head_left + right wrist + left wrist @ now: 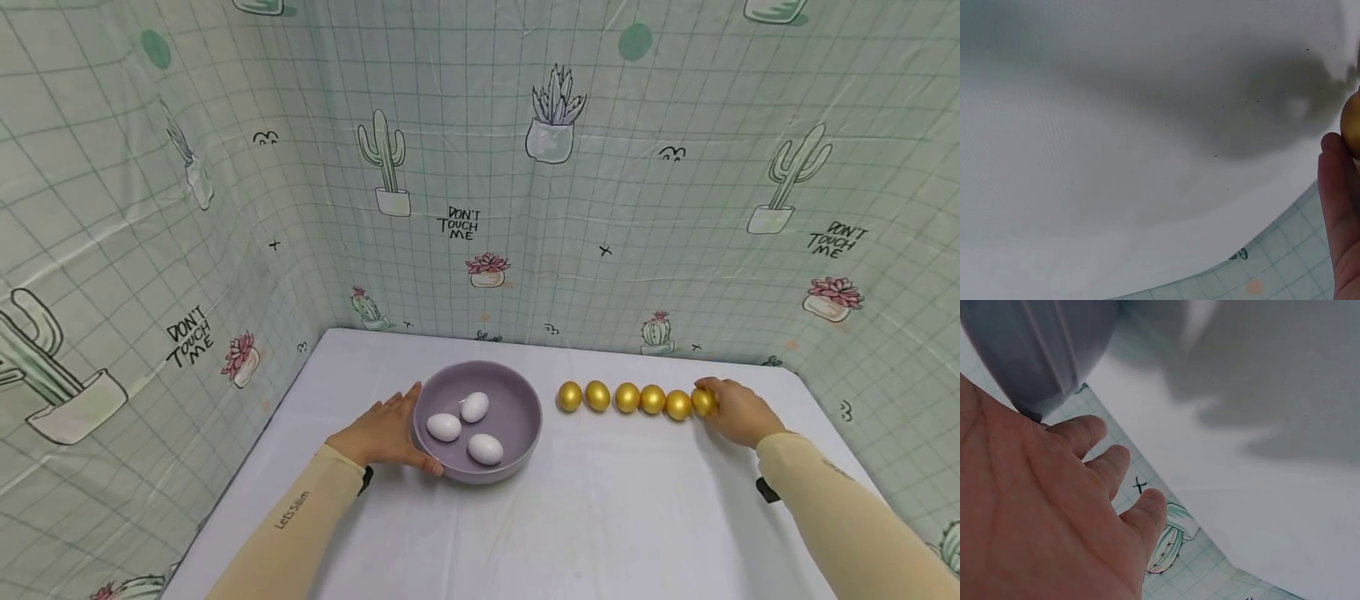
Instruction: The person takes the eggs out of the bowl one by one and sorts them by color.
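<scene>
Gold egg sits at the right-hand end of a row of six, toward the far right of the white table, with the right hand on it. The fingers of that hand are bent over the egg and grip it between them, parted only by its width; the right wrist view shows one finger lying along its side. The right forearm, in a beige sleeve, reaches in from the lower right, the hand angled inward to the left, palm down. Five other gold eggs extend leftward from the held one, some closely set. Further left stands a mauve bowl, upright, containing three white eggs. The left hand is at the bowl's left side, fingers spread, thumb against the near rim and forefinger by the left wall; the left wrist view shows three fingers loosely bent and apart from the bowl. The left forearm slants up from lower left. Behind the table hangs a grid-patterned cloth printed with cacti.
</scene>
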The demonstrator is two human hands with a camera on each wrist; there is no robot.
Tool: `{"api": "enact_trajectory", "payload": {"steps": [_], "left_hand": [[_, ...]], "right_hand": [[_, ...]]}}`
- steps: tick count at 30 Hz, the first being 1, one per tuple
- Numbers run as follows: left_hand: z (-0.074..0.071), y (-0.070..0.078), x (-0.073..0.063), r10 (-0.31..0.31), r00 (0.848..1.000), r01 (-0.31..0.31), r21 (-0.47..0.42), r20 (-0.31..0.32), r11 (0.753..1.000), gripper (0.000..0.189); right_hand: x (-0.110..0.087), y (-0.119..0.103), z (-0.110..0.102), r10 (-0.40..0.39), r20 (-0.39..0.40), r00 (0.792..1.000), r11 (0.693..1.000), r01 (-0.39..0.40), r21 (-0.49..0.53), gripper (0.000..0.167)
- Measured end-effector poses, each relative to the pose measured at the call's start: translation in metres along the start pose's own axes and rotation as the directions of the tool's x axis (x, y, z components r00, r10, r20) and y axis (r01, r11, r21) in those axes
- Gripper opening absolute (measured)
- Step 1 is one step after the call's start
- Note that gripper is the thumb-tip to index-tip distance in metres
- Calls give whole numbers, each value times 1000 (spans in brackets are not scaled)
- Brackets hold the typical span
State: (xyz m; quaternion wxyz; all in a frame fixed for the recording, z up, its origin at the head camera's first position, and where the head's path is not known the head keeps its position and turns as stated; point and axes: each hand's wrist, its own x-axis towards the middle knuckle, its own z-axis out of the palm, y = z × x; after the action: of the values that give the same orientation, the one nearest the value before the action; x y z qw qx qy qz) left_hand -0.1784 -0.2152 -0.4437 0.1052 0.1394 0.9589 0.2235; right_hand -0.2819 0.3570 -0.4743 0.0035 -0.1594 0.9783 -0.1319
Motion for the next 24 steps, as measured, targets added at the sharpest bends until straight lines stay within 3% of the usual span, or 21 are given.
{"api": "enact_trajectory", "payload": {"steps": [11,24], "left_hand": [[1,-2,0,-5,1000,5,6,6,1000,143],[-1,0,-1,-7,1000,7,3,8,1000,141]], "right_hand": [[-2,-3,3,30,73,997,999,-29,-19,55],[-3,-3,1,55,81,995,998,-54,-12,63]]}}
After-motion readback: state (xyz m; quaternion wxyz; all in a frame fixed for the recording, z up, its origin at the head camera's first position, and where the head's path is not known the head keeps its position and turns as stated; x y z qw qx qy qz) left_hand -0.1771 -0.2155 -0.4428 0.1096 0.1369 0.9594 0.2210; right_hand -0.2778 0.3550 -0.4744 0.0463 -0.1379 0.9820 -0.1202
